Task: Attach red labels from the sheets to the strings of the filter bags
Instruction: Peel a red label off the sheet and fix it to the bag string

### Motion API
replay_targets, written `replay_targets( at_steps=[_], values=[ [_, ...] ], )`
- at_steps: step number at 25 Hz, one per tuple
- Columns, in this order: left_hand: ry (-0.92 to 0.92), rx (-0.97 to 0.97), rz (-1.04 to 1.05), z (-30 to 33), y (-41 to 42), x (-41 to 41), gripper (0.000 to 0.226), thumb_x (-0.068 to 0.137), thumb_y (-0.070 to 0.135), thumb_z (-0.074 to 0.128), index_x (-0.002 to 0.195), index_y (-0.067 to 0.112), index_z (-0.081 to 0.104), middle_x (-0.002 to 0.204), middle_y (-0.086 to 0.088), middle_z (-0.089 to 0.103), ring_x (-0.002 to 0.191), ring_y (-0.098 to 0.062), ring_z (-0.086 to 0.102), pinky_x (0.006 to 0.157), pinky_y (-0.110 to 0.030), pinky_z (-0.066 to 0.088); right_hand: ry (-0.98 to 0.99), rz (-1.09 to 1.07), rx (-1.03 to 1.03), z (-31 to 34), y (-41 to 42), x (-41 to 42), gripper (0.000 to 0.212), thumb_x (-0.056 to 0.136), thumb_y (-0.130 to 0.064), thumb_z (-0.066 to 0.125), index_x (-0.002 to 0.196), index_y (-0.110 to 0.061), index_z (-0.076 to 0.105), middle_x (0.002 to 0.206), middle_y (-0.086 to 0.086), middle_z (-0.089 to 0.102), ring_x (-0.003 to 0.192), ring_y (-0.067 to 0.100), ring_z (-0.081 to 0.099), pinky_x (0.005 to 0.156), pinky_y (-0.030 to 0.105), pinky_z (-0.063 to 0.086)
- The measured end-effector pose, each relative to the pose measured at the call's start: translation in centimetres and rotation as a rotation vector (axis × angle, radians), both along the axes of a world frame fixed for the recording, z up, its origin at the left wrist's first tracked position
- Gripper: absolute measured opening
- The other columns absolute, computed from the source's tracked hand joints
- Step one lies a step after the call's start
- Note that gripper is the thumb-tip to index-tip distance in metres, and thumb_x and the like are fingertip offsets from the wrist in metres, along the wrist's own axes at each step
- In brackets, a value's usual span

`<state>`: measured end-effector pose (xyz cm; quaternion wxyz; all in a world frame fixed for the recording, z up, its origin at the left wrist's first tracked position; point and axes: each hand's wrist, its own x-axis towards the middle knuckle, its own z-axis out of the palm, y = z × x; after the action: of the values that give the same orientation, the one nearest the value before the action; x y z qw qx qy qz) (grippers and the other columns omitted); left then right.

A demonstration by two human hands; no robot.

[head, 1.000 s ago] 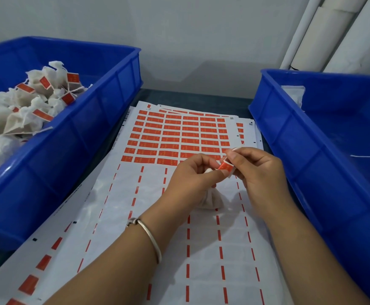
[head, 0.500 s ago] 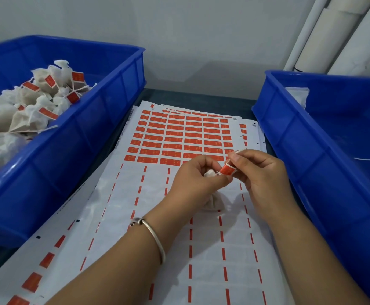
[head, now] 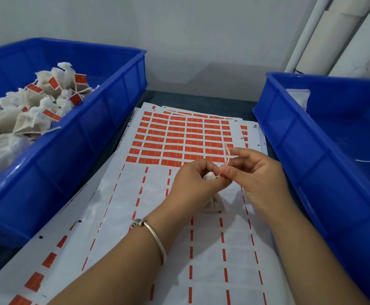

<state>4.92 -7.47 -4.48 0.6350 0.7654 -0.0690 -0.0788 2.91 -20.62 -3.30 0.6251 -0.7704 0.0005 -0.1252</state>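
Bag [head: 210,202]: left hand [head: 195,186] gripping it; right hand [head: 259,172] pinching label [head: 227,158], edge-on, upright, directly above string.

You have a white filter bag [head: 210,201] bunched above the near, peeled part of the top label sheet [head: 201,249]. Its string [head: 226,158] rises thin and pale; what looks like a red label [head: 220,175] sits at its base. Unpeeled red labels [head: 186,137] fill the far rows.
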Motion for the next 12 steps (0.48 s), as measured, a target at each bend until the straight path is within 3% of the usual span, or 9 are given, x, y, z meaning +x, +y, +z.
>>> replay_targets(
  at_steps=[3, 6, 10, 12],
  values=[
    [0.042, -0.077, -0.048, 0.3, 0.3, 0.1, 0.009, 0.081, 0.025, 0.070, 0.073, 0.026, 0.067, 0.063, 0.019, 0.064, 0.060, 0.007, 0.059, 0.044, -0.005, 0.039, 0.013, -0.031, -0.028, 0.0, -0.2, 0.3, 0.033, 0.057, -0.041, 0.068, 0.087, -0.047, 0.056, 0.074, -0.032, 0.068, 0.079, -0.012, 0.064, 0.060, 0.001, 0.046],
    [0.038, -0.078, -0.076, 0.6, 0.6, 0.2, 0.015, 0.085, 0.025, 0.065, 0.071, 0.029, 0.067, 0.063, 0.021, 0.064, 0.059, 0.008, 0.058, 0.045, -0.004, 0.039, 0.013, -0.027, -0.039, -0.1, -0.4, 0.4, 0.034, 0.059, -0.041, 0.066, 0.090, -0.050, 0.054, 0.072, -0.035, 0.066, 0.077, -0.017, 0.062, 0.060, -0.001, 0.044],
    [0.111, -0.051, -0.059, 1.1, 0.7, 0.0, 0.016, 0.087, 0.032, 0.061, 0.074, 0.028, 0.068, 0.065, 0.018, 0.066, 0.059, -0.001, 0.059, 0.046, -0.007, 0.039, -0.001, -0.048, 0.105, -0.6, -0.5, 0.6, 0.040, 0.061, -0.051, 0.063, 0.100, -0.048, 0.057, 0.086, -0.021, 0.072, 0.086, 0.001, 0.069, 0.071, 0.017, 0.056],
    [0.131, -0.004, -0.046, 1.3, 0.6, -0.1, 0.017, 0.088, 0.036, 0.058, 0.075, 0.028, 0.067, 0.067, 0.016, 0.066, 0.063, -0.007, 0.057, 0.049, -0.011, 0.040, -0.029, -0.068, 0.180, -0.8, -0.5, 0.8, 0.038, 0.069, -0.054, 0.058, 0.106, -0.046, 0.057, 0.089, -0.013, 0.074, 0.085, 0.009, 0.071, 0.066, 0.019, 0.056]
  ],
)
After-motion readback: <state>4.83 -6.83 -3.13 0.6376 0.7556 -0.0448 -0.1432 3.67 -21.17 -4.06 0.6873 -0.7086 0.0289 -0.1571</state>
